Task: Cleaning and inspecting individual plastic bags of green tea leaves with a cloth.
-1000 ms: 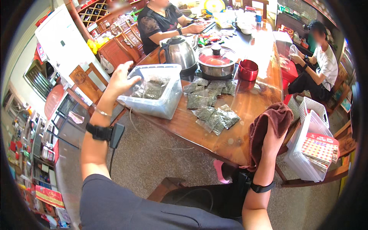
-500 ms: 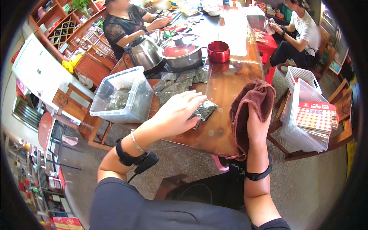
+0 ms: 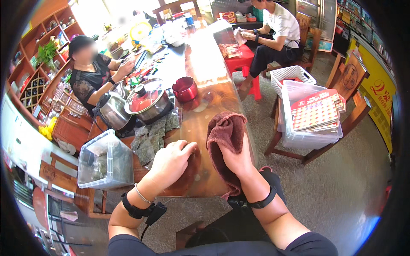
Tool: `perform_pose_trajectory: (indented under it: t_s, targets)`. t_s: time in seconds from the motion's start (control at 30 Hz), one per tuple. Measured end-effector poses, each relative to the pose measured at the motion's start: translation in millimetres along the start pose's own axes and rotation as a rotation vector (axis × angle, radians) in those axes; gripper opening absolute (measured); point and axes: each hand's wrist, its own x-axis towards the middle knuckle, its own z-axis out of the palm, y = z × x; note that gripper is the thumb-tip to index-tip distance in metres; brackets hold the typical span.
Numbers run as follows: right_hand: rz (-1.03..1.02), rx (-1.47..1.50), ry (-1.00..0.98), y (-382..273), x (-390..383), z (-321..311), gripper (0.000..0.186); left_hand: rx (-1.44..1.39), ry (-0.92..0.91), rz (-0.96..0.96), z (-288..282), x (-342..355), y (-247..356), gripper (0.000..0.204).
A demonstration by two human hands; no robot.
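My left hand (image 3: 170, 164) is low over the near end of the wooden table (image 3: 205, 179), palm down, its fingers curled in and no object showing in them. Just beyond it lie several flat dark green packets (image 3: 149, 138) in clear wrap. In my right hand (image 3: 240, 160) is a bunched brown cloth (image 3: 226, 132), gripped near the table's right edge. The cloth drapes over the fingers and hangs down toward the table's near corner.
Left of the packets stands a clear plastic bin (image 3: 106, 166). Beyond them are a steel kettle (image 3: 115, 113), a lidded pot (image 3: 149, 102) and a red metal bowl (image 3: 185, 89). A chair at right bears a clear tub (image 3: 307, 138) with printed cards. Two people sit farther off.
My left hand has drawn back and its fingers have curled; the packet beneath it no longer shows there. My right hand still grips the cloth. The view has swung right.
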Motion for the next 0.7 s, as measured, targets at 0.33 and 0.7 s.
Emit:
perform_pose_trajectory:
  t_s: [0.33, 0.7]
  targets:
    - [0.144, 0.202, 0.213, 7, -7, 3, 0.022, -0.577, 0.118, -0.131, -28, 36, -26, 0.024]
    - [0.139, 0.177, -0.006, 3, 3, -1, 0.029, -1.847, 0.196, -0.225, -5, 51, 3, 0.032]
